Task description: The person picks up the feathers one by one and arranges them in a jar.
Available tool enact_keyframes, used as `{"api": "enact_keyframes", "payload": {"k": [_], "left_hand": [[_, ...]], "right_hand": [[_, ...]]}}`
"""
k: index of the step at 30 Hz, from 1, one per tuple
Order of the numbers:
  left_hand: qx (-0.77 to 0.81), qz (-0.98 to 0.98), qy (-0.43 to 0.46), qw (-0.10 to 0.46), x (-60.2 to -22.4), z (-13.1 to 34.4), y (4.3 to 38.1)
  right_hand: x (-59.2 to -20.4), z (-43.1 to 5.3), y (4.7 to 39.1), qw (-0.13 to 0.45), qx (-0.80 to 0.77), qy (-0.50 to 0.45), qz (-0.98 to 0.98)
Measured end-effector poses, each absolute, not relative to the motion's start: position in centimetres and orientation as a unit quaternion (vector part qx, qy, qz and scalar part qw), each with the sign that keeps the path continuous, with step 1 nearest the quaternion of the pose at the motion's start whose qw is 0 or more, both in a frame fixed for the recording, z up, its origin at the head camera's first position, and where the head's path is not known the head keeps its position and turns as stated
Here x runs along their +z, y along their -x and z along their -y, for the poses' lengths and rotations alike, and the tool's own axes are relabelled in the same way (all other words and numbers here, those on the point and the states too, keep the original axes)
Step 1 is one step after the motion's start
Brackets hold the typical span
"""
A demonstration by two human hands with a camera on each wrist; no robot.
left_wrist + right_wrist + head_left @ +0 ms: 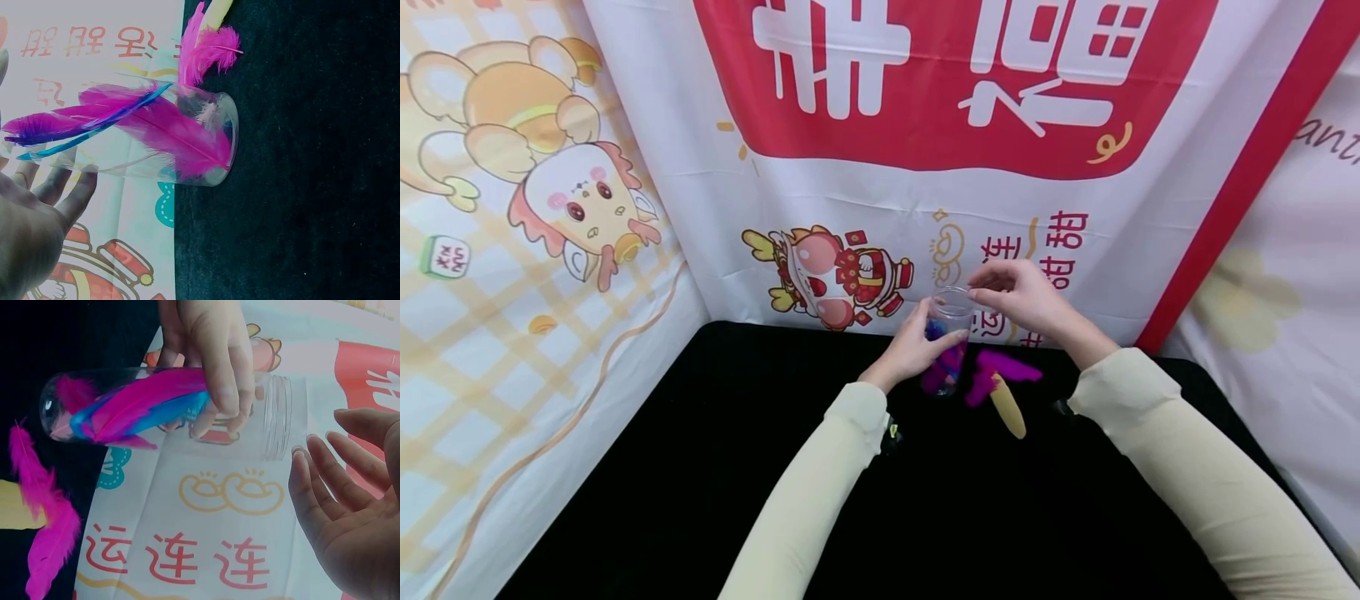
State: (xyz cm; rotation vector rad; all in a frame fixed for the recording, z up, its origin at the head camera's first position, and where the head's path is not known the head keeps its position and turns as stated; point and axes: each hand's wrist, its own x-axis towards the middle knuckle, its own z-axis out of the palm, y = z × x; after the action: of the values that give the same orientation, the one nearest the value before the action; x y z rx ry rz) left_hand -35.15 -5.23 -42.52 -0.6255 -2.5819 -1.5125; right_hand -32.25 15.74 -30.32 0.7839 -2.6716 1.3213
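A clear plastic jar (pixel 262 434) with a threaded open mouth stands upright on the black table, with magenta and blue feathers (pixel 144 409) inside it. My left hand (pixel 915 343) grips the jar's side, fingers and thumb around it, as the right wrist view also shows. Beside the mouth hovers my right hand (pixel 1022 296), its fingers loosely bent and holding nothing; in the right wrist view its fingertips are just apart from the rim. On the table right of the jar lie magenta feathers (pixel 1003 369) and a pale yellow feather-like piece (pixel 1008 408) whose exact kind I cannot tell.
The black tabletop (pixel 700 500) stretches toward the viewer and to both sides. Directly behind the jar hangs a white cloth (pixel 865 192) with red lettering and a cartoon dragon. Another printed cloth (pixel 497 333) closes the left side.
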Motion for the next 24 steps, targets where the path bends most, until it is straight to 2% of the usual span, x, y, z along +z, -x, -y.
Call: {"api": "enact_keyframes", "payload": {"k": [11,24], "left_hand": [[-0.494,0.844,0.202,0.049,-42.6,5.3,35.2],[-0.494,0.845,0.2,0.047,-42.5,5.2,35.2]], "right_hand": [[-31.0,-17.3,32.3,0.012,0.417,-0.222,0.881],[-34.5,-19.0,33.2,0.002,0.42,-0.168,0.892]]}}
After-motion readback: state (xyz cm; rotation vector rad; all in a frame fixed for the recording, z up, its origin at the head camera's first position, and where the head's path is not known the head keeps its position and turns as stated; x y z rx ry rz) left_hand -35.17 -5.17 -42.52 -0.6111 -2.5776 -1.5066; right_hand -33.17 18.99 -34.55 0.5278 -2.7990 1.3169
